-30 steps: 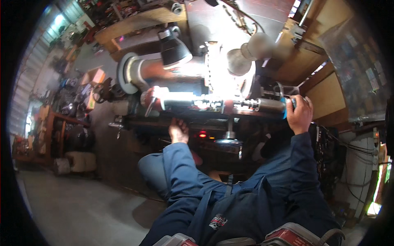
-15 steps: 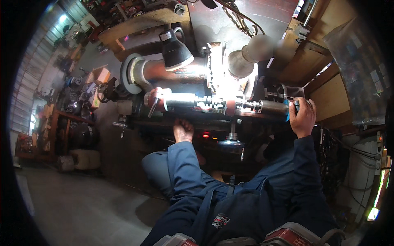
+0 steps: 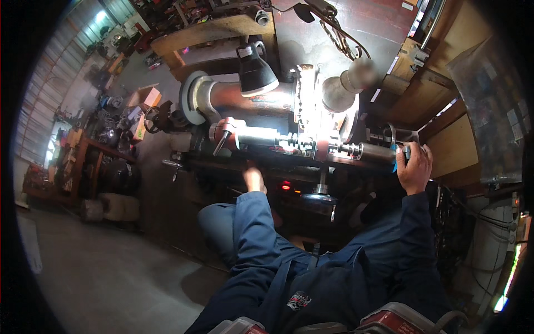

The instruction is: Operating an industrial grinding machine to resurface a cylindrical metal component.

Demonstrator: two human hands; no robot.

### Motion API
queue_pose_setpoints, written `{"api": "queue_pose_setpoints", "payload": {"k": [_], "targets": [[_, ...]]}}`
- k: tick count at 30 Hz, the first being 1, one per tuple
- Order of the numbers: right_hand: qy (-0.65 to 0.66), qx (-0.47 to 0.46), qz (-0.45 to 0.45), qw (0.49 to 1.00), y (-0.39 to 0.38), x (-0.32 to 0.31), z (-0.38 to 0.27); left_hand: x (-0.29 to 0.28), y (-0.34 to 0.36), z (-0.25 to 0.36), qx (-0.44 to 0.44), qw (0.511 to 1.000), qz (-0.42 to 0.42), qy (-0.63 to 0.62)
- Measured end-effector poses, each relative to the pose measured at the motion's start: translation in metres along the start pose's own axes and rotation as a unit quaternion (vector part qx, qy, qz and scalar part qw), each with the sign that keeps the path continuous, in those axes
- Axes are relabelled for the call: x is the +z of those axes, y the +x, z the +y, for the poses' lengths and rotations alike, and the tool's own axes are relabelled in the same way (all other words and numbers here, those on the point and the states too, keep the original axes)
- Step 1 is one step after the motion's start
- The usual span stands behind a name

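In front of me a long metal workpiece [image 3: 295,140] with several collars lies level across a grinding machine, in line with a thick steel cylinder [image 3: 258,137] on the left and another steel cylinder [image 3: 378,152] on the right. My right hand [image 3: 414,170] is closed at the right cylinder's outer end, fingers curled around a dark knob [image 3: 406,152]. A strip of blue [image 3: 396,161] shows beside its fingers. My left hand [image 3: 254,179] is under the machine's front edge, left of the handwheel [image 3: 320,198]. Its fingers are blurred, and what they touch is hidden.
A black lamp [image 3: 256,75] hangs over the machine, and bright light falls on its middle. Behind the workpiece stands a rounded metal housing [image 3: 339,93]. At the left are a small handwheel [image 3: 152,119] and a cluttered wooden bench [image 3: 92,150]. Wooden panels [image 3: 453,139] border the right side.
The whole view has shifted, so the machine sits slightly further right and lower. My left hand has blurred with motion near the same spot. My right hand stays at the cylinder's end.
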State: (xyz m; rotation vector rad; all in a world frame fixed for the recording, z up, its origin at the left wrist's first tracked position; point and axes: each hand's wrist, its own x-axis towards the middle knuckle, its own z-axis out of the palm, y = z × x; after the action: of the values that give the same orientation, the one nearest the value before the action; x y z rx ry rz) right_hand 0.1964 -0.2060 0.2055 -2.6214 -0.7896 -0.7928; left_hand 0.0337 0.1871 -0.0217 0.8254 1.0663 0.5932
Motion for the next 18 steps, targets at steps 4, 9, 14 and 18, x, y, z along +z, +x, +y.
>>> {"api": "queue_pose_setpoints", "payload": {"k": [4, 9, 14, 18], "targets": [[-0.005, -0.005, 0.000, 1.000, 0.003, -0.002, -0.002, 0.013, -0.033, 0.022, 0.312, 0.930, 0.125, 0.146], [0.028, -0.029, -0.057, 0.998, 0.009, -0.015, 0.006, 0.023, -0.095, 0.127, 0.659, 0.658, 0.271, 0.243], [0.213, 0.027, -0.145, 0.966, 0.011, -0.020, 0.049, 0.043, -0.065, 0.210, 0.653, 0.615, -0.018, 0.442], [0.538, 0.172, -0.160, 0.810, 0.019, 0.017, 0.091, 0.041, -0.038, 0.214, 0.564, 0.663, -0.107, 0.481]]}}
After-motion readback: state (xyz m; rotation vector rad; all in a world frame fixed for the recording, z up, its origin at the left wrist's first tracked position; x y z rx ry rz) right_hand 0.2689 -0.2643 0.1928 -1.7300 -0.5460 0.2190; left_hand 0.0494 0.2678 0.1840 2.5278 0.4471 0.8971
